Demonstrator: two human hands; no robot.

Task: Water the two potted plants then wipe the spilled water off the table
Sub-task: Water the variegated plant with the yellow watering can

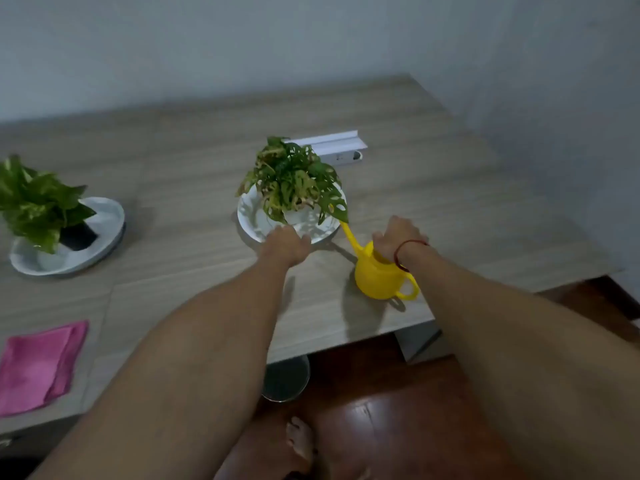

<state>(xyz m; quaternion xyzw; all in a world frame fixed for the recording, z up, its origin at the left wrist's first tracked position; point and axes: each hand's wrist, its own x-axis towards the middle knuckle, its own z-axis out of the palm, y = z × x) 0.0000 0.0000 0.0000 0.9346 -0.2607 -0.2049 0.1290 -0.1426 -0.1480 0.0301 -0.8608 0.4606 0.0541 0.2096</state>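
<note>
Wood-grain desk [398,188], set against a pale grey wall [311,36]. Centre: holed-leaf potted plant [294,178] in a white dish [251,220]; white box [334,147] directly behind it. Left: second potted plant [33,202], green and cream leaves, in a white dish [110,216] with a dark square item beside the pot. Near left edge: folded pink cloth [38,365], lying flat. Yellow watering can [381,275] stands just right of the centre dish, spout reaching under the leaves. Left hand [285,245]: grip loosely spread, touching the centre dish rim. Right hand [398,237]: over the can's top; grip cannot be determined. Below: reddish wooden floor [398,410], metal desk leg [285,379], a bare foot [299,441].
</note>
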